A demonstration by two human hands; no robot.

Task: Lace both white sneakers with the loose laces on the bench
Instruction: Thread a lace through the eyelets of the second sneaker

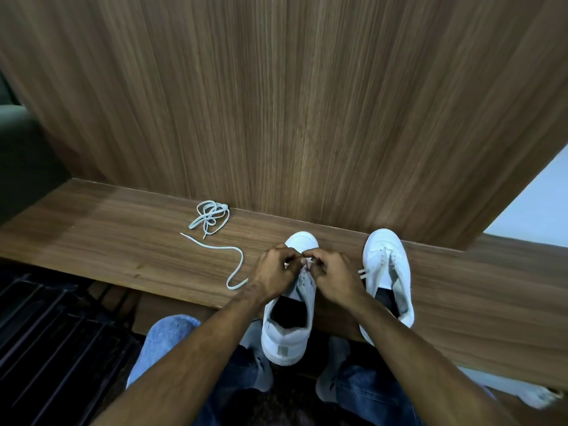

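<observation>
Sneaker [287,321] on bench [123,241], both hands' grips pinching its lace [308,263], no legible branding

1. A tall wood-grain panel [292,103] stands upright behind the ledge.
2. A dark slatted rack [46,333] sits low at the left.
3. Blue jeans [166,336] cover the knees below.
4. A pale wall [538,207] shows at the right.
</observation>
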